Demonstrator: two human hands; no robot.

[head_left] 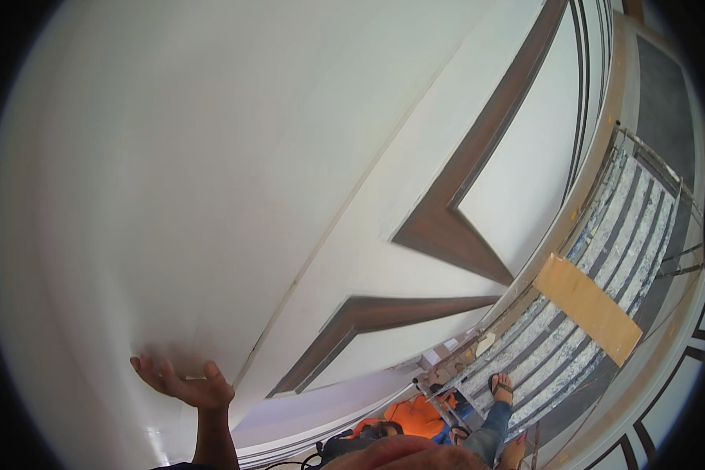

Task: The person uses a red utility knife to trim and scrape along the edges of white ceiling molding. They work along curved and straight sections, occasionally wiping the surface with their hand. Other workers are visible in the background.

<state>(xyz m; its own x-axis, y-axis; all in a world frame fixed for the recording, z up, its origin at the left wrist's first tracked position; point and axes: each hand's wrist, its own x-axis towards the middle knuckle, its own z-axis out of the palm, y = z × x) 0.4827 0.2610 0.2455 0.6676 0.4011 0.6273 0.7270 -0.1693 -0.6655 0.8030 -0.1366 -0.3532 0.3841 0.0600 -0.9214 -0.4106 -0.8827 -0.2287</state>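
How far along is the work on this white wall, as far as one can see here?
Done: the white wall looks smooth and evenly coloured, with brown trim in place. In hand: the left hand lies flat and open against the wall, holding no tool. Left: no unfinished patch shows, so this cannot be judged. The right hand is out of view.

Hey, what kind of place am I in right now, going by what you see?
Probably a building interior under finishing or repair work. Your left hand presses flat on a white wall with dark brown trim, a marble staircase carries a taped-on cardboard sheet, and a person in orange crouches below.
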